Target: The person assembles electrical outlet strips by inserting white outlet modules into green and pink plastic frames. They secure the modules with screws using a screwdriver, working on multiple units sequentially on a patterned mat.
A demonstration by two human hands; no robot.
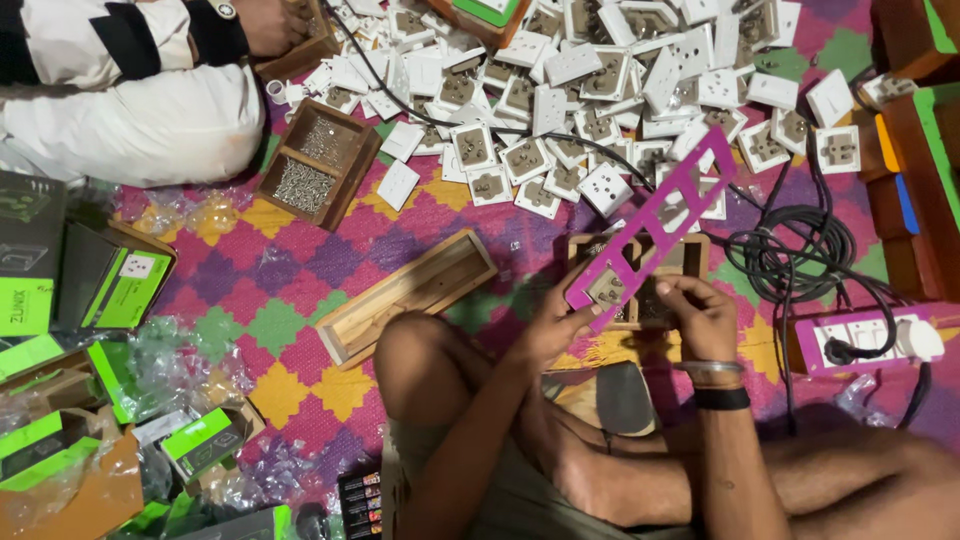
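I sit cross-legged on a colourful patterned mat [300, 270]. My left hand [556, 322] grips the lower end of a long purple frame plate [668, 222] with several rectangular cut-outs, held slanting up to the right. One white socket module [606, 290] sits in the frame's lowest opening. My right hand [700, 312] pinches the frame's lower edge just right of that module. Under both hands lies a small wooden box [692, 258].
A heap of white socket modules [600, 90] covers the mat ahead. A wooden tray of screws [315, 165] and an empty wooden tray [410, 295] lie left. Black cable [790, 255] and a purple socket strip [865, 340] are right. Another person [130, 90] sits far left; green boxes [120, 290] pile beside.
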